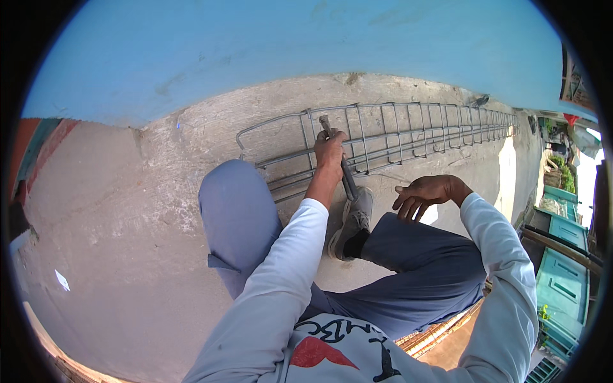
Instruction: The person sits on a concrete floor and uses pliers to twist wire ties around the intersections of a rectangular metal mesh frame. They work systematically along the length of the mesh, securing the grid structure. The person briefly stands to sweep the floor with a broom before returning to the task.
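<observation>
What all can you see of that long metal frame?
The long metal frame is gray and steel-looking, with long rods crossed by many hoops, one rod bent at the near end. It lies on the ground along the blue wall. The left grip, holding a tool, is by its near end; contact is unclear.

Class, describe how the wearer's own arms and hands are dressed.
The left sleeve and right sleeve are long, pale white cloth, ending near the wrists. The left hand and right hand are bare, without gloves.
</observation>
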### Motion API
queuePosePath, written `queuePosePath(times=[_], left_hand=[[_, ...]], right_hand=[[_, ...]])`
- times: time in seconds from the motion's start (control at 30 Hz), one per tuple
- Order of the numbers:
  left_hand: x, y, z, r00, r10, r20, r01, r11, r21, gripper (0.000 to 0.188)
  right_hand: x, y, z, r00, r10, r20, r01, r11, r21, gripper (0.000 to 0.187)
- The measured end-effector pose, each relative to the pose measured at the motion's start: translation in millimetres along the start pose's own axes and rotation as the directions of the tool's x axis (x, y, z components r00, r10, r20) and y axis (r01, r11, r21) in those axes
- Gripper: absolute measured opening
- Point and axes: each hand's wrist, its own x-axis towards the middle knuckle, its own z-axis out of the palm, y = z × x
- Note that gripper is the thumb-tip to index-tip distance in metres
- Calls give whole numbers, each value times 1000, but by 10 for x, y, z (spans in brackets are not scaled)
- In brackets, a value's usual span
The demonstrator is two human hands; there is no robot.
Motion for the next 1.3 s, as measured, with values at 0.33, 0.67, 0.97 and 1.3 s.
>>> queuePosePath(times=[0.33, 0.67, 0.97, 1.3], left_hand=[[-227, 310, 156, 950, 126, 287, -312, 459, 832, 30], [-74, 31, 96, 951, 107, 289, -308, 319, 896, 27], [133, 987, 1338, 842, -175, 511, -525, -41, 850, 32], [-10, 1342, 2166, 882, -287, 375, -449, -267, 853, 35]], right_hand=[[1083, 2202, -409, 545, -188, -817, 598, 770, 222, 32], [1317, 1472, -677, 615, -284, -736, 412, 911, -7, 39], [563, 709, -2342, 350, -503, -790, -220, 776, -591, 42], [-210, 765, -1689, 575, -604, -553, 106, 724, -681, 44]])
